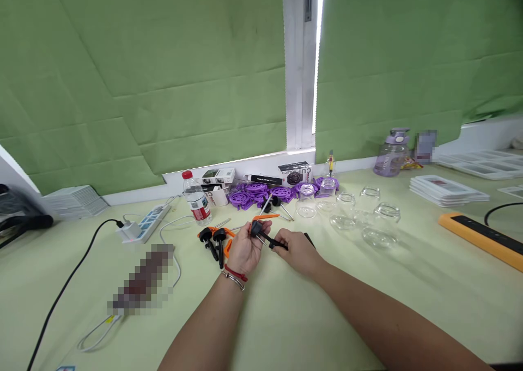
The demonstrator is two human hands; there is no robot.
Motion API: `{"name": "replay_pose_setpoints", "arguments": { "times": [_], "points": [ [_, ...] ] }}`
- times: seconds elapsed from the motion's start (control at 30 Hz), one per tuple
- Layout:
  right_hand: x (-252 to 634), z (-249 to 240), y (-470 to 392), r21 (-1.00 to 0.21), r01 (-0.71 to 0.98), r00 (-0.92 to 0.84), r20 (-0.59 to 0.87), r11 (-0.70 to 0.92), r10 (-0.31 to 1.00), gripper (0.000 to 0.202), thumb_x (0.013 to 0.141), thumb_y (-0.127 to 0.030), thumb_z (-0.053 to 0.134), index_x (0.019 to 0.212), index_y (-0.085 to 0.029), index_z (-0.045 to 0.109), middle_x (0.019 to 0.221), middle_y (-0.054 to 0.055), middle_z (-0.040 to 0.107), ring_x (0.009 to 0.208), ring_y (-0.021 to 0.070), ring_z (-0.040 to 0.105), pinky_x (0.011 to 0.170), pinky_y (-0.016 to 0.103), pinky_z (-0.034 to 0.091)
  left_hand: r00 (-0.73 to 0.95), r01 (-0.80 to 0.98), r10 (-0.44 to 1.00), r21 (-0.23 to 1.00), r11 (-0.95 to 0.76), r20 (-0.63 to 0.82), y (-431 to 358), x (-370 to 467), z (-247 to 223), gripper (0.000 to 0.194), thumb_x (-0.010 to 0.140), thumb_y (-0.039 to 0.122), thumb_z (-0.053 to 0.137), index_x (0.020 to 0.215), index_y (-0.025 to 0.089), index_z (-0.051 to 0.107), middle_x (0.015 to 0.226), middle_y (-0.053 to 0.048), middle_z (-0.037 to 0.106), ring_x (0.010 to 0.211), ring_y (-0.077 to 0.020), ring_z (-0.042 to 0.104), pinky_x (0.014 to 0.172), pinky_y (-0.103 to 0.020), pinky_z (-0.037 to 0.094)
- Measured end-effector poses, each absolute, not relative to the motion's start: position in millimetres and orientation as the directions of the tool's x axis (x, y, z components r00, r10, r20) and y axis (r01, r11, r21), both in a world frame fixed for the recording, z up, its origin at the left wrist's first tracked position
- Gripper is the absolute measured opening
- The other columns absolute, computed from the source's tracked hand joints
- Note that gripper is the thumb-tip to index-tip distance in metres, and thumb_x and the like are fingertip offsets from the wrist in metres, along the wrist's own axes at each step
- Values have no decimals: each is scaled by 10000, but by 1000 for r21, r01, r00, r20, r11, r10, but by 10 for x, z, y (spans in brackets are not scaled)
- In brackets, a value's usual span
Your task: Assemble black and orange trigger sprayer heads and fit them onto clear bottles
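Observation:
My left hand, palm up with a red cord and a metal bracelet at its wrist, holds a black and orange device with a round black head. My right hand pinches the black handle of that device from the right. Two similar black and orange pieces lie on the table just left of my left hand. Behind my hands is a pile of purple plastic parts, with another black-headed piece in front of it.
A red-capped bottle stands at left of the pile. Several clear glass cups stand right of my hands. A power strip with cables is at left. An orange bar, white trays and a purple bottle are at right.

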State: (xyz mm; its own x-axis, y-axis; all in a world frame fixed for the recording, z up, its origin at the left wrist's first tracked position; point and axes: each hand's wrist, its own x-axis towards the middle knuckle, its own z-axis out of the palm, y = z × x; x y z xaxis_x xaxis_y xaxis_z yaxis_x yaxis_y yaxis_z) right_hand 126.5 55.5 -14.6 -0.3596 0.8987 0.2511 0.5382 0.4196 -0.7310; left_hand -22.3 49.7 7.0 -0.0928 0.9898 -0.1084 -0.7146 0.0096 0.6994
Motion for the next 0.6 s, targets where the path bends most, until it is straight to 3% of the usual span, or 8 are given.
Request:
{"name": "replay_pose_setpoints", "arguments": {
  "times": [0.4, 0.6],
  "points": [
    [1198, -230, 521, -750, 488, -364, 289, 446, 885, 62, 773, -235, 561, 746, -198, 519, 644, -16, 601, 571, 127, 512, 540, 219, 315, -105, -782, 981, 623, 22, -166, 499, -153, 54, 274, 910, 189, 359, 782, 113, 589, 872, -129, 673, 936, -177, 643, 917, -318, 476],
    [1206, -218, 510, -751, 473, -341, 325, 460, 882, 68, 777, -250, 559, 739, -198, 537, 644, -7, 603, 589, 143, 531, 562, 234, 333, -132, -715, 990, 696, -61, -49, 495, -119, -53, 160, 876, 217, 428, 879, 155, 575, 878, -71, 646, 900, -153, 627, 868, -311, 470]
  ]
}}
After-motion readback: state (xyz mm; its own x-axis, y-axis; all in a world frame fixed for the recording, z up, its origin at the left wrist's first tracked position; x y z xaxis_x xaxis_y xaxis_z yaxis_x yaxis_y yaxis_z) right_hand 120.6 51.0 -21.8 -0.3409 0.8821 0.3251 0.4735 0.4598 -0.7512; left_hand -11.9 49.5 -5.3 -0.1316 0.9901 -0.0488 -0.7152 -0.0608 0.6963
